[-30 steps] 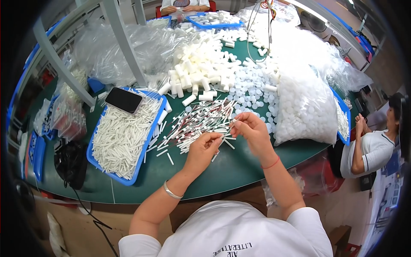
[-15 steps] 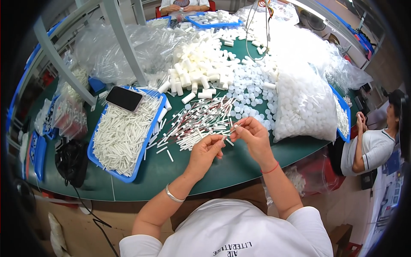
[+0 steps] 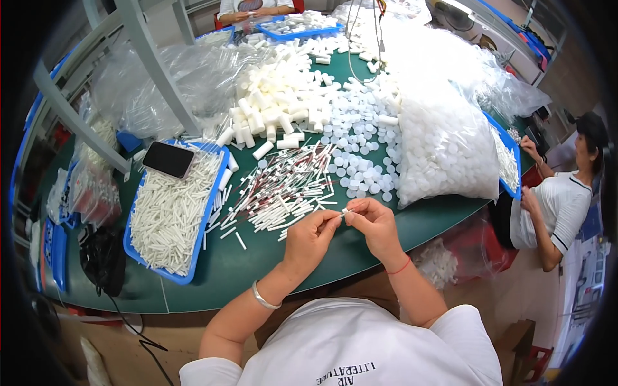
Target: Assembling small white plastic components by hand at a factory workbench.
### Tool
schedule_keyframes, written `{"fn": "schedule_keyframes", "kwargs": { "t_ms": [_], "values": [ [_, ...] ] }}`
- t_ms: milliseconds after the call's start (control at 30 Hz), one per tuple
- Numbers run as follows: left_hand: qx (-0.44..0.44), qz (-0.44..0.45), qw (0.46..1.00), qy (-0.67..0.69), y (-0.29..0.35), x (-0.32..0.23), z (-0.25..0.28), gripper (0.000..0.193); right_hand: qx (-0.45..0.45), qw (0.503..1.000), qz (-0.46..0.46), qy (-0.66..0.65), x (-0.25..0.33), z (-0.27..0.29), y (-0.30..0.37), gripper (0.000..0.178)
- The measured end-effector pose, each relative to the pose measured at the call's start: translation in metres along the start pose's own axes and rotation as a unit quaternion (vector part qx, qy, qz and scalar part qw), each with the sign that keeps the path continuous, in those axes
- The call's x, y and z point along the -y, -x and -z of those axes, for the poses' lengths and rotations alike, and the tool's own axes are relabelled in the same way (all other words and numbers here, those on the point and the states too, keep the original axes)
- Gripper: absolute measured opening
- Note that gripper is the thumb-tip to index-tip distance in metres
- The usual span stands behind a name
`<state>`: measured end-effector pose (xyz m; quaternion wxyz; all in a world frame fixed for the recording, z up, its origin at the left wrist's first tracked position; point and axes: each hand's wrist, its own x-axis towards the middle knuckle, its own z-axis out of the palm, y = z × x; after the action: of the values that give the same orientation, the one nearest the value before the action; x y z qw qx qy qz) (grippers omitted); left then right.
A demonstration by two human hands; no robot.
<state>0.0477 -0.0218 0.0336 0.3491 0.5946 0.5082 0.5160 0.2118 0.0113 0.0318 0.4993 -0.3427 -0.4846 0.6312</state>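
Left hand [image 3: 309, 239], right hand [image 3: 378, 231]: fingertips pinched together on small white piece [image 3: 345, 213], mostly hidden; bare green tabletop [image 3: 228, 276] runs right of blue tray [image 3: 185, 278] to near edge

Bright overall; strong overexposure toward 1 o'clock, white pile [image 3: 428, 61] clipped, detail lost. Fisheye distortion, black vignette in corners, green table [image 3: 238, 273] edge bowed at 7 o'clock. Centre reasonably sharp.
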Motion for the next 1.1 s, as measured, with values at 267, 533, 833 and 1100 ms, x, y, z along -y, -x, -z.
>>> {"fn": "schedule_keyframes", "kwargs": {
  "t_ms": [267, 533, 833, 1100],
  "values": [
    [0.167, 0.204, 0.948, 0.175, -0.012, -0.003, -0.010, 0.017, -0.016, 0.999, -0.010, -0.030, -0.004, 0.022, 0.020, 0.006],
    [0.042, -0.163, 0.959, -0.227, -0.068, 0.027, -0.044, 0.018, -0.114, 0.993, 0.006, -0.022, 0.009, 0.040, 0.013, 0.005],
    [0.069, -0.139, 0.972, -0.177, -0.086, 0.034, -0.043, 0.018, -0.102, 0.987, 0.080, 0.098, -0.004, 0.049, 0.008, 0.008],
    [0.130, 0.153, 0.975, 0.099, -0.047, 0.000, 0.006, 0.028, -0.050, 0.970, 0.081, 0.223, 0.014, 0.022, 0.004, 0.014]
  ]
}}
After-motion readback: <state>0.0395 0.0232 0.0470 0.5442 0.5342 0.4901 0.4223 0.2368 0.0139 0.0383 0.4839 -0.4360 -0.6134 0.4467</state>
